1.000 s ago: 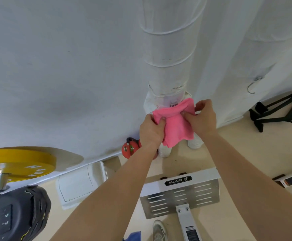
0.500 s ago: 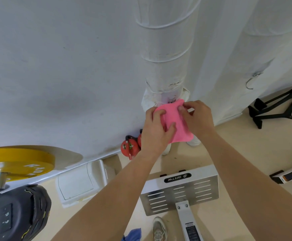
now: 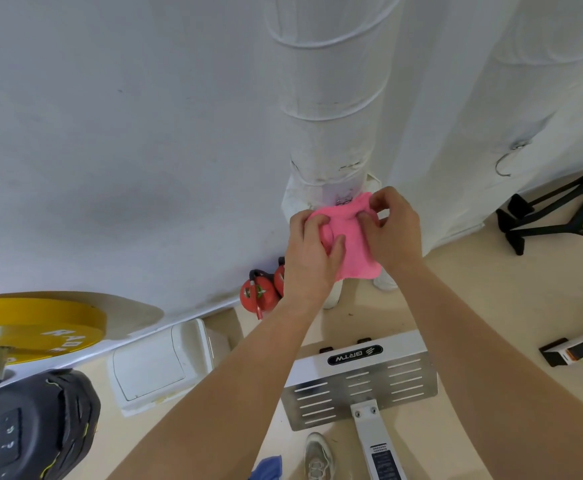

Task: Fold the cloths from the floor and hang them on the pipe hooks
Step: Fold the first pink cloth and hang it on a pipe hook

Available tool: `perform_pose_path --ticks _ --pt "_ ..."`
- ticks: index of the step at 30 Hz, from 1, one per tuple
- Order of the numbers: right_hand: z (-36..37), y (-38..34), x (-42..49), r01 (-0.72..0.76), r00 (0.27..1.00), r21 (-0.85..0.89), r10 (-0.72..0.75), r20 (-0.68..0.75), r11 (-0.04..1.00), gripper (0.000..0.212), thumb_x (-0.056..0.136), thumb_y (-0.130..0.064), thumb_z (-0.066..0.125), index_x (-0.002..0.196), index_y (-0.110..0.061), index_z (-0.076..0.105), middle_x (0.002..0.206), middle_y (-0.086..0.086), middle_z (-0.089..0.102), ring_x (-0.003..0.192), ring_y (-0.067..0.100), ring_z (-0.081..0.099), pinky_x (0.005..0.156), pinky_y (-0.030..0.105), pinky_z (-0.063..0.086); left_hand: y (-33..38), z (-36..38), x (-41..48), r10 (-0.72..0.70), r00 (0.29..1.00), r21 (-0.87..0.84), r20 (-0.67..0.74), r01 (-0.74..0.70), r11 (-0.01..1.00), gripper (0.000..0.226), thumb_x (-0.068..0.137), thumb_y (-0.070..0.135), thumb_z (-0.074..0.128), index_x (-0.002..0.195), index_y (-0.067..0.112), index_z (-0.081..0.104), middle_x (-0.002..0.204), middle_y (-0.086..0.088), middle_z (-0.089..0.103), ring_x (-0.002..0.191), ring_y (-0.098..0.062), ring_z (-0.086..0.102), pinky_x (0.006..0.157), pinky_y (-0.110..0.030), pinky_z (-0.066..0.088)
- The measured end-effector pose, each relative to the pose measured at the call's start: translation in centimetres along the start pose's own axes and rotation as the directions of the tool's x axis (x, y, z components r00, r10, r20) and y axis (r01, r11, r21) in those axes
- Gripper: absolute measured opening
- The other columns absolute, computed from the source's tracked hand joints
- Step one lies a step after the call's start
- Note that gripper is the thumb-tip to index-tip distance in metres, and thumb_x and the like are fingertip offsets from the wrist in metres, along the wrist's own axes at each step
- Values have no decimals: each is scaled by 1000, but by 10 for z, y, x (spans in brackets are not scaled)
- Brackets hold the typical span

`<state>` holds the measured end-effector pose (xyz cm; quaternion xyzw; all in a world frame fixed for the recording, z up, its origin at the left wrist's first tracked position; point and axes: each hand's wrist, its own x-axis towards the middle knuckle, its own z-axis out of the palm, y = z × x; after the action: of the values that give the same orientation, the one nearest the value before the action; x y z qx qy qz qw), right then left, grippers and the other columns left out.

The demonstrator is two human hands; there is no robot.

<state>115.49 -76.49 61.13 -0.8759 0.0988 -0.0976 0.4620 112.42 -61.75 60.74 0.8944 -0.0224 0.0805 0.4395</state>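
Observation:
A folded pink cloth (image 3: 354, 244) is held up against the white wrapped pipe (image 3: 328, 98), its top edge at a small metal hook (image 3: 342, 201) on the pipe. My left hand (image 3: 312, 254) grips the cloth's left side with the thumb over its front. My right hand (image 3: 392, 226) pinches the cloth's upper right corner beside the hook. A second pipe at the right carries a bare metal hook (image 3: 506, 161). A scrap of blue cloth (image 3: 266, 467) shows at the bottom edge.
A white metal machine base (image 3: 359, 379) stands on the floor below my arms, with a shoe (image 3: 318, 455) beside it. Red fire extinguishers (image 3: 260, 292) sit at the wall, a white bin (image 3: 160, 365) left of them. A yellow weight plate (image 3: 33, 327) and black stands (image 3: 553, 216) flank the area.
Both hands have lifted the pink cloth closer to the pipe's hook and bunched it; my left hand has slid over the cloth's front. The view shifted slightly downward.

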Motion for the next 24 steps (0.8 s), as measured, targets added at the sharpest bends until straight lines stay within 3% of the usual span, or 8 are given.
perform_pose_path --ticks 4,7,9,12,14,16,19,24 --pt "-4 7 -3 -117 991 -87 122 51 989 9 88 -25 69 92 -17 69 84 -3 69 77 18 61 68 23 37 -5 4 -8 -42 998 13 37 41 999 39 92 33 63 123 11 55 132 -3 44 104 -12 53 94 -34 49" --pt "-4 6 -11 -120 981 -183 145 127 976 20 93 -29 63 99 -15 76 91 5 76 82 24 67 69 24 40 -8 3 -9 5 998 137 59 -13 990 53 87 47 64 126 13 54 131 -2 46 107 -19 56 85 -35 53" --pt "-6 5 -20 -117 978 -130 137 156 985 22 96 -26 59 103 -16 77 94 5 77 79 19 66 66 24 43 -10 2 -10 52 995 242 89 -72 968 63 82 56 61 128 15 53 131 -2 48 107 -21 56 81 -36 54" --pt "-14 7 -32 -137 972 72 120 202 988 24 94 -16 60 115 -20 69 98 -3 74 82 9 67 72 20 53 -15 0 -12 136 985 390 108 -168 906 62 85 60 55 130 17 55 132 -5 50 108 -25 53 86 -42 51" --pt "-18 11 -38 -131 964 219 72 257 967 42 89 -17 68 127 -26 55 106 -5 70 88 5 69 73 17 56 -15 -2 -11 191 978 465 84 -208 861 56 90 56 54 129 17 58 133 -8 51 113 -28 49 93 -42 47" --pt "-19 16 -38 -34 944 152 -18 329 988 64 85 -19 74 140 -36 45 117 -5 63 96 8 67 76 22 57 -15 -2 -10 242 968 518 70 -243 820 49 92 51 53 124 14 63 133 -11 51 116 -32 47 97 -42 44" --pt "-16 20 -32 99 909 -73 -60 412 992 81 84 -26 74 153 -34 33 125 0 50 101 16 59 86 31 54 -15 -1 -9 285 952 422 112 -305 853 40 92 35 59 119 6 64 130 -14 53 113 -31 52 93 -43 50" --pt "-14 16 -22 235 913 -246 -127 387 940 66 87 -18 68 148 -21 44 110 6 59 95 24 59 85 39 51 -12 -8 -11 205 964 177 172 -235 956 55 90 35 64 136 11 48 132 -6 50 106 -19 57 83 -31 53"
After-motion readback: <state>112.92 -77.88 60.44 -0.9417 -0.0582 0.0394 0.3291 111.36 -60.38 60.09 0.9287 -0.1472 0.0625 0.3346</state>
